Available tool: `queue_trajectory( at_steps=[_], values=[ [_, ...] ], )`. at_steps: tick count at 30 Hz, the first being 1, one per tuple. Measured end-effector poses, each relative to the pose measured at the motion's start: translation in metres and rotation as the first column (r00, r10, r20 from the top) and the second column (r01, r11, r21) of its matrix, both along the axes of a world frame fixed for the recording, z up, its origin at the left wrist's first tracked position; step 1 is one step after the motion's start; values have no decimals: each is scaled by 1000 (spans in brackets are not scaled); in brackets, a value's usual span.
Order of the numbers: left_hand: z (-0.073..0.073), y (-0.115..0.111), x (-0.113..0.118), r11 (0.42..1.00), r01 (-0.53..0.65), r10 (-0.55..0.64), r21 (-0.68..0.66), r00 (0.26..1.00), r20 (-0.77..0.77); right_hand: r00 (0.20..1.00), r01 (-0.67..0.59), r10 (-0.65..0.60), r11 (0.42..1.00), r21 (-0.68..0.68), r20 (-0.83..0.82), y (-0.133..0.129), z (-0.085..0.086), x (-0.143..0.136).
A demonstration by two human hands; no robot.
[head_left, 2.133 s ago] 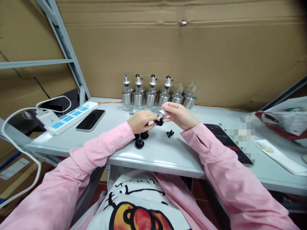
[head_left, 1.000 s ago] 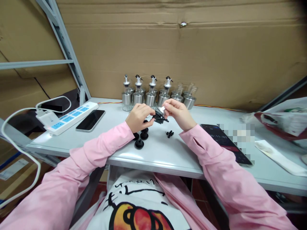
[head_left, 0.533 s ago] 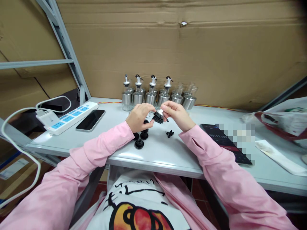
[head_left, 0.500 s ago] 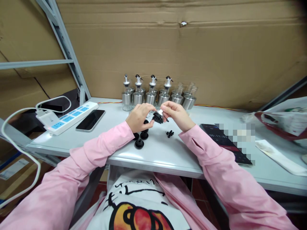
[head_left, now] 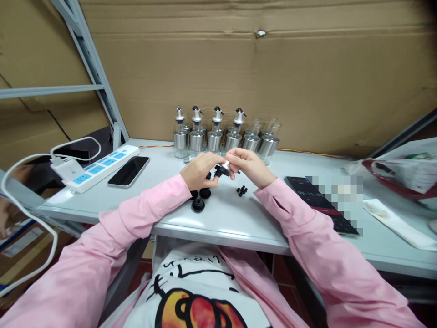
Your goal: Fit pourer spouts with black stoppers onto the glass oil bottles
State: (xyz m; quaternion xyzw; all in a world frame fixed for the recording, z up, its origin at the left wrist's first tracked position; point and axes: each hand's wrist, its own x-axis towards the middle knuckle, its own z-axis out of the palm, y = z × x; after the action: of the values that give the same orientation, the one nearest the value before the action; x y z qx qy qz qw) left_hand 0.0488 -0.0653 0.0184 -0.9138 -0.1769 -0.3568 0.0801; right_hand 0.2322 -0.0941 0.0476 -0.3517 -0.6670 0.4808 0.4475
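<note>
Over the grey table, my left hand [head_left: 201, 170] and my right hand [head_left: 248, 165] meet at one small bottle pourer [head_left: 222, 170]. Its black ribbed stopper points toward my left thumb and fingers, which close around that end. My right fingertips pinch the silver upper part, mostly covered by them. Below my left hand lie several black stoppers [head_left: 198, 205], some hidden by the hand. A small cluster of black spout tips [head_left: 242, 191] rests below my right hand. Behind both hands stand rows of glass and steel bottles [head_left: 214, 140], several topped with silver pourers [head_left: 217, 115].
On the left are a power strip [head_left: 102, 167] with a white cable and a dark phone [head_left: 129, 171]. A larger phone [head_left: 317, 200] lies by my right forearm, near a white strip [head_left: 398, 223] and a plastic bag [head_left: 409, 168]. Cardboard [head_left: 218, 59] walls the back.
The pourer has turned slightly between my hands, and my left fingers have shifted around its stopper. A part of another person's hand now shows at the far left edge.
</note>
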Motion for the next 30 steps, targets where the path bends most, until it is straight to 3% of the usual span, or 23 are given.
queue_trajectory(
  at_steps=[12, 30],
  values=[
    [-2, 3, 1, 990, 0, -8, 144, 999, 52, 997, -50, 47, 998, -48, -63, 1, -4, 0],
    [-1, 1, 2, 994, -92, 95, 62, 995, -37, 998, -55, 52, 997, -61, -48, 0, -5, -3]
  ],
)
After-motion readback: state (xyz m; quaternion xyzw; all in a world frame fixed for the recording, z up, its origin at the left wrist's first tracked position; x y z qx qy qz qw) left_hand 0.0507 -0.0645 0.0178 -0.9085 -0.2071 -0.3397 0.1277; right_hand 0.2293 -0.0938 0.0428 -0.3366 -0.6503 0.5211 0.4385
